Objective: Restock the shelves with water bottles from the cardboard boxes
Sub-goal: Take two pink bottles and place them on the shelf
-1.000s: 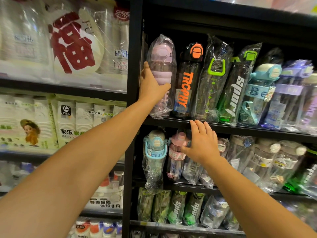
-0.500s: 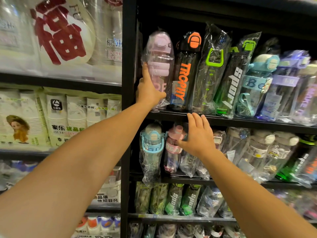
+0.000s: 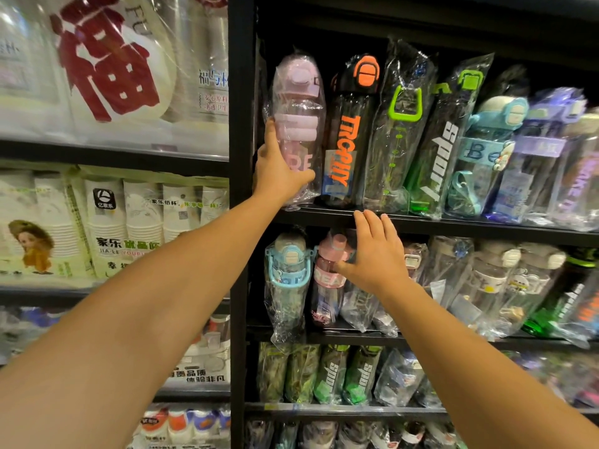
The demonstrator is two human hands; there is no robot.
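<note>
A pale pink water bottle (image 3: pixel 298 102) in a clear plastic bag stands at the left end of the upper black shelf (image 3: pixel 453 223). My left hand (image 3: pixel 278 170) grips its lower half, thumb across the front. Beside it stand a black bottle with orange lettering (image 3: pixel 348 137) and several bagged sport bottles. My right hand (image 3: pixel 372 251) lies with straight fingers against the shelf's front edge, its thumb touching a pink-capped bottle (image 3: pixel 327 277) on the shelf below. No cardboard box is in view.
A blue-capped bottle (image 3: pixel 287 270) stands left of the pink-capped one. Green sport bottles (image 3: pixel 330 374) fill a lower shelf. A black upright post (image 3: pixel 240 189) separates this rack from shelves of paper cup packs (image 3: pixel 107 222) on the left.
My left hand has stayed on the pink bottle, which now stands a little more upright at the shelf's left end. My right hand has barely moved at the shelf edge.
</note>
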